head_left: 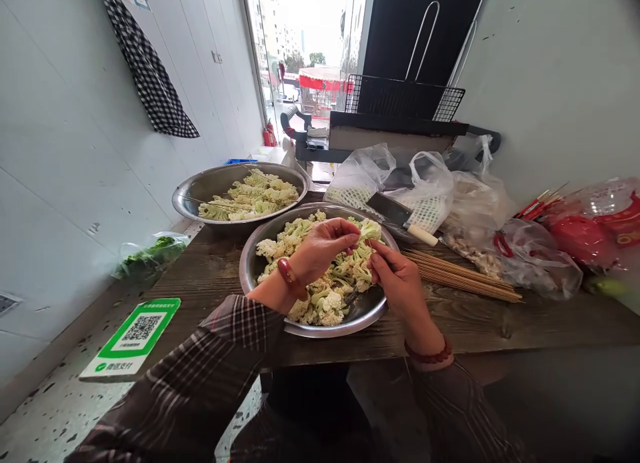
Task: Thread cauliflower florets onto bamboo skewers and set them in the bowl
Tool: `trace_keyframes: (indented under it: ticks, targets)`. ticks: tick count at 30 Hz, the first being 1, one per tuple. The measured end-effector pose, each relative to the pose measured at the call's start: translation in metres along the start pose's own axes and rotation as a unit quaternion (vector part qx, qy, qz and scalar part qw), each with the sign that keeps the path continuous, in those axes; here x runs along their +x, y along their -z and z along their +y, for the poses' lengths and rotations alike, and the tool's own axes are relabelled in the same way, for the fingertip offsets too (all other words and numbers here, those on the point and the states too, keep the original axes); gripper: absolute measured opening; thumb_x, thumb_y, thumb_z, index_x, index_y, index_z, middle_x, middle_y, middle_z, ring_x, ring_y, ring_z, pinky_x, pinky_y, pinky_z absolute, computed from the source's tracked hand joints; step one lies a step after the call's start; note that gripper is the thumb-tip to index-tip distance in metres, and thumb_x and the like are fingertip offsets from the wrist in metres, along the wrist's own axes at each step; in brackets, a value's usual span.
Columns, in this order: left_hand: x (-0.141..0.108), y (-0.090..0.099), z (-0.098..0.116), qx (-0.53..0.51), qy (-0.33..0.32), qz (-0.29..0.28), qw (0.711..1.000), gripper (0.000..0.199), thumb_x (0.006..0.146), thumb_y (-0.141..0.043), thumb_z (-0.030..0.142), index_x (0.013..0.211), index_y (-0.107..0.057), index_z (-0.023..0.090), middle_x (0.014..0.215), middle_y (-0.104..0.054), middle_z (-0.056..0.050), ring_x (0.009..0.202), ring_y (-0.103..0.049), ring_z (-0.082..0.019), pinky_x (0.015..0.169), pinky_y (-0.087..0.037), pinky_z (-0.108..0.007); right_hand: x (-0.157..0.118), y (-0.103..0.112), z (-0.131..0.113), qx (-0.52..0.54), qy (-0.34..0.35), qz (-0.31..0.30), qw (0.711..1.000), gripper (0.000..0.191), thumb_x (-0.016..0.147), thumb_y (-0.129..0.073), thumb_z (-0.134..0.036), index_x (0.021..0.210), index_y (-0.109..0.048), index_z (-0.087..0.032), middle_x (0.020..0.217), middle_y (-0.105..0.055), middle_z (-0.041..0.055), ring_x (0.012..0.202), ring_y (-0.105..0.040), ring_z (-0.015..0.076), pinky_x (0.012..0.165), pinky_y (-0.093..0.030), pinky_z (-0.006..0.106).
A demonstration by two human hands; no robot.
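Note:
A metal bowl (pixel 360 321) full of cauliflower pieces (pixel 325 303) stands on the dark wooden table. Over it, my left hand (pixel 327 246) has its thumb and fingers pinched together; whatever is between them is too small to make out. My right hand (pixel 400 279), also closed in a pinch, is at the bowl's right side, its fingertips beside a pale cauliflower floret (pixel 370 231). What those fingertips grip is hidden. To the right lies a bundle of thin wooden skewers (pixel 465 276).
Behind on the left is a second metal bowl (pixel 187 206) with skewered cauliflower. A cleaver (pixel 390 209) and plastic bags (pixel 430 189) lie behind the near bowl. A QR-code sign (pixel 135 336) is at the table's left edge; red packaging (pixel 585 239) is at the right.

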State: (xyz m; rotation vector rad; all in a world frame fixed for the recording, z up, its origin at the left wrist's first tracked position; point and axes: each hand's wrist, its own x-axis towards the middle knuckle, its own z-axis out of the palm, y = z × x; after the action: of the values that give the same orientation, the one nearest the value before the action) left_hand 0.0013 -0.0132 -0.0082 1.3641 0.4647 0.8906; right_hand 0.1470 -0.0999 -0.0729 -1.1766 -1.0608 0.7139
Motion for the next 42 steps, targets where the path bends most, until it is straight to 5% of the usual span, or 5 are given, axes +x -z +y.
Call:
trace_keyframes:
  ticks: [9,14,21,32,42]
  targets:
    - [0.001,-0.004,-0.005,0.132,-0.036,0.012,0.99,0.026,0.073,-0.076,0.021,0.097,-0.069,0.012,0.082,-0.068,-0.003,0.073,-0.059,-0.011,0.066,-0.047,-0.024,-0.001,-0.002,-0.005,-0.014,0.024,0.01,1.0,0.04,0.088,-0.065,-0.04,0.122,-0.074,-0.02,0.075,-0.067,0.001,0.054,-0.053,0.0098,0.053,-0.044,0.025]
    - [0.002,-0.003,-0.007,0.086,0.024,0.034,0.995,0.016,0.078,-0.073,0.021,0.088,-0.066,0.011,0.061,-0.065,0.0,0.055,-0.057,-0.008,0.057,-0.046,-0.022,-0.002,-0.003,-0.009,-0.036,0.042,-0.009,0.998,0.035,0.088,-0.064,-0.038,0.117,-0.076,-0.022,0.078,-0.07,0.0019,0.055,-0.054,0.0115,0.054,-0.046,0.027]
    - [0.001,0.001,-0.003,-0.05,0.067,0.07,0.994,0.024,0.074,-0.08,0.025,0.081,-0.064,0.009,0.071,-0.068,-0.005,0.057,-0.06,-0.009,0.053,-0.044,-0.02,-0.004,-0.004,-0.009,-0.069,0.06,-0.004,0.996,0.03,0.086,-0.067,-0.036,0.108,-0.079,-0.021,0.089,-0.075,0.0056,0.07,-0.064,0.0172,0.061,-0.051,0.029]
    - [-0.001,-0.002,0.001,0.036,0.113,0.026,0.993,0.021,0.082,-0.069,0.023,0.068,-0.058,0.012,0.064,-0.06,-0.001,0.049,-0.049,-0.004,0.045,-0.031,-0.017,-0.006,-0.008,-0.013,-0.102,0.076,0.062,0.99,0.033,0.088,-0.063,-0.038,0.11,-0.077,-0.02,0.101,-0.076,0.0088,0.093,-0.069,0.0239,0.077,-0.056,0.037]
    - [-0.003,-0.003,0.003,-0.016,0.137,0.038,0.99,0.025,0.084,-0.063,0.021,0.066,-0.047,0.015,0.059,-0.045,0.004,0.044,-0.034,-0.002,0.042,-0.022,-0.016,-0.007,-0.008,-0.016,-0.099,0.051,0.017,0.994,0.037,0.087,-0.063,-0.04,0.113,-0.077,-0.017,0.077,-0.073,0.0044,0.068,-0.064,0.018,0.065,-0.052,0.031]
